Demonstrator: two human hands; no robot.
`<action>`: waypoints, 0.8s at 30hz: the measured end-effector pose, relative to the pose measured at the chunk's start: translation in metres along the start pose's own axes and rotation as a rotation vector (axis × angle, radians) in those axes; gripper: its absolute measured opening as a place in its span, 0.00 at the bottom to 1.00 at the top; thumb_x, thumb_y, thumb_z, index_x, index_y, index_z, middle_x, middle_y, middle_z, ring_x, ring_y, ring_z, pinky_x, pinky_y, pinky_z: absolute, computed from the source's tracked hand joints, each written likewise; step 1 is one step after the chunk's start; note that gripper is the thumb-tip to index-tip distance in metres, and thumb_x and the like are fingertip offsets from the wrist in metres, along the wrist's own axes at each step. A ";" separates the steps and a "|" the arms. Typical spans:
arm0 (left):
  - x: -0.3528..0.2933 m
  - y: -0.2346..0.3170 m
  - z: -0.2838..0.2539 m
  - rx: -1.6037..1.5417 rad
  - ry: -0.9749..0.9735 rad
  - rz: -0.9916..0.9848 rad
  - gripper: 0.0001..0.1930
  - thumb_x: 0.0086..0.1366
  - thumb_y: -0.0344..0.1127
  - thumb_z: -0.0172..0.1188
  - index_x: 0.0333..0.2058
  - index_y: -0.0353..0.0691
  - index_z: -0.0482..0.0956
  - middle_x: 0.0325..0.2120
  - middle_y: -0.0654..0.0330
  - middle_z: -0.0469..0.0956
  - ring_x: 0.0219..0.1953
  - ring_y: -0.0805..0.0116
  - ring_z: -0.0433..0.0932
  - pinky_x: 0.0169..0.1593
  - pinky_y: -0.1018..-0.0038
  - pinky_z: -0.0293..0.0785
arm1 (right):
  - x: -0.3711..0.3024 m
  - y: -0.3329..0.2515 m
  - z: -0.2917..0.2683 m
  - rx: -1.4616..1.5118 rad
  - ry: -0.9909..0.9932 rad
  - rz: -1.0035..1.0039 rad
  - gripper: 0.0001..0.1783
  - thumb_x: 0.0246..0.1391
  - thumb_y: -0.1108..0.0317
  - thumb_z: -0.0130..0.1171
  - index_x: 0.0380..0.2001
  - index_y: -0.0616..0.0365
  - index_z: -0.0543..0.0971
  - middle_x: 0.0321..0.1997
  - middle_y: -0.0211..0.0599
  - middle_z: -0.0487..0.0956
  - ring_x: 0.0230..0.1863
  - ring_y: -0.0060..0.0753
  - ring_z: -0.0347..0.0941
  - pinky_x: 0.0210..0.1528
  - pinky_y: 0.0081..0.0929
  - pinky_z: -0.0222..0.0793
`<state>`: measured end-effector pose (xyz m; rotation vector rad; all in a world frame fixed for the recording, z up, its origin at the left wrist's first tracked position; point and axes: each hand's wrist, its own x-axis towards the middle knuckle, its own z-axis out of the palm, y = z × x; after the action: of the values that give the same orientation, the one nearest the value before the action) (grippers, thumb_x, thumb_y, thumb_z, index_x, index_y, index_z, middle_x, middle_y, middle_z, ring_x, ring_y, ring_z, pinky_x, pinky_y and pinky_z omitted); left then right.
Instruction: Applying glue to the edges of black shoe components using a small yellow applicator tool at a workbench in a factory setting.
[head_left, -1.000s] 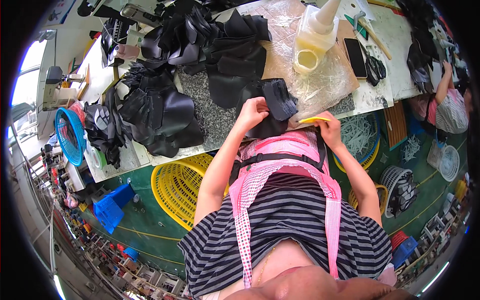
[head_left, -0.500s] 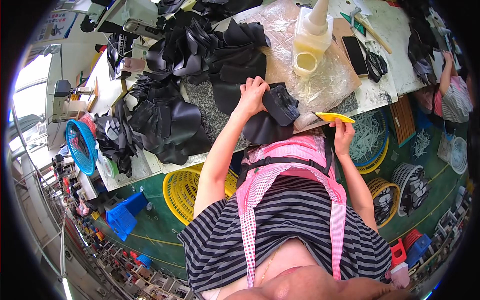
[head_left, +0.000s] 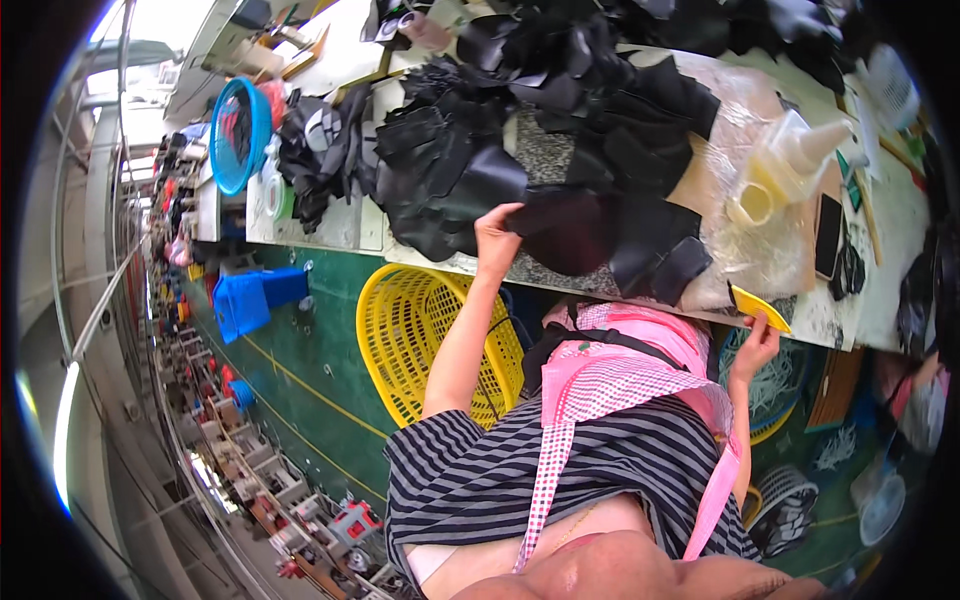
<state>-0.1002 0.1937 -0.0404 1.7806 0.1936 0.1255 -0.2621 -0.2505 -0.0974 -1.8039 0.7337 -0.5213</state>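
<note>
My left hand point(head_left: 497, 240) pinches the left edge of a thin black leather piece point(head_left: 565, 232) at the table's front edge. That piece stretches rightward from my fingers and looks faintly reddish in its middle. A smaller black piece point(head_left: 682, 268) lies to its right, overlapping other black material. In my right hand point(head_left: 757, 350) is a flat yellow tool point(head_left: 762, 309) with a dark tip, held just off the table edge; its exact kind is unclear. Loose stacks of black leather pieces point(head_left: 440, 150) lie just beyond my left hand.
A translucent bottle point(head_left: 775, 180) of yellowish liquid lies tilted on plastic-covered board. Beside it are a black phone point(head_left: 828, 235) and black-handled scissors point(head_left: 850, 270). A yellow basket point(head_left: 400, 345) stands below the table, a blue basket point(head_left: 237, 175) at its left end.
The view has swung left. My left hand has left the dark block-like piece and now grips a black leather piece's edge farther left. My right hand still holds the yellow tool.
</note>
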 end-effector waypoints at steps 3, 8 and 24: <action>0.017 -0.018 -0.042 -0.058 0.382 0.088 0.06 0.57 0.18 0.61 0.34 0.33 0.81 0.30 0.70 0.80 0.34 0.82 0.73 0.41 0.82 0.71 | 0.008 -0.008 0.006 0.002 -0.016 0.003 0.12 0.66 0.66 0.55 0.35 0.65 0.78 0.26 0.31 0.79 0.28 0.20 0.72 0.34 0.21 0.67; 0.013 0.027 -0.022 0.733 0.673 0.318 0.30 0.56 0.18 0.57 0.60 0.32 0.64 0.57 0.48 0.67 0.60 0.53 0.65 0.64 0.62 0.57 | 0.020 -0.020 0.020 0.003 -0.031 -0.011 0.10 0.66 0.67 0.55 0.36 0.64 0.79 0.27 0.31 0.79 0.28 0.20 0.72 0.33 0.22 0.67; 0.011 0.031 0.188 1.015 -0.655 0.408 0.32 0.34 0.50 0.80 0.39 0.40 0.83 0.35 0.58 0.79 0.44 0.56 0.75 0.46 0.59 0.70 | 0.109 -0.085 0.082 -0.061 0.051 -0.238 0.10 0.62 0.66 0.57 0.34 0.62 0.80 0.25 0.34 0.80 0.24 0.25 0.76 0.27 0.26 0.67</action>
<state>-0.0522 0.0092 -0.0516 2.7344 -0.7031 -0.3284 -0.1101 -0.2510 -0.0448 -1.9529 0.5776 -0.7104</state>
